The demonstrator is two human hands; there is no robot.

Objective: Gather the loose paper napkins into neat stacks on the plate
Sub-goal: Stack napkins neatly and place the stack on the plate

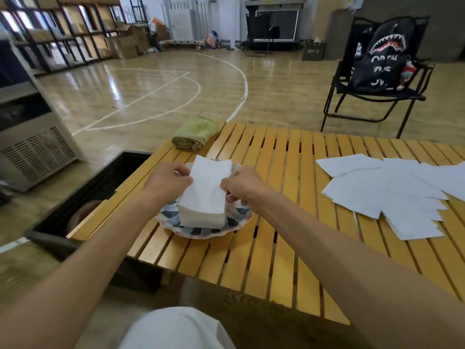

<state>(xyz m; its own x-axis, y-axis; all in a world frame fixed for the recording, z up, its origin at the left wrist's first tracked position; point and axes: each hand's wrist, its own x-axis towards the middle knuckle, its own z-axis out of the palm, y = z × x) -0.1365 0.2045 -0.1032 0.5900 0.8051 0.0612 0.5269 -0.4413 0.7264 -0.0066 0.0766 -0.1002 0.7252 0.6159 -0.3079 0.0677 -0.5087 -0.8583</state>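
A patterned plate (236, 220) with a scalloped rim sits near the left end of the slatted wooden table. On it stands a thick stack of white napkins (202, 217). Above the stack a folded white napkin (208, 182) is held tilted, its far end raised. My left hand (169, 178) pinches its left edge and my right hand (242, 185) pinches its right edge. Several loose napkins (392, 190) lie spread and overlapping on the table's right side.
A rolled green towel (195, 132) lies on the table's far left corner. A dark bin (95, 195) stands on the floor left of the table. A black folding chair (377, 96) with a bag stands behind the table at right.
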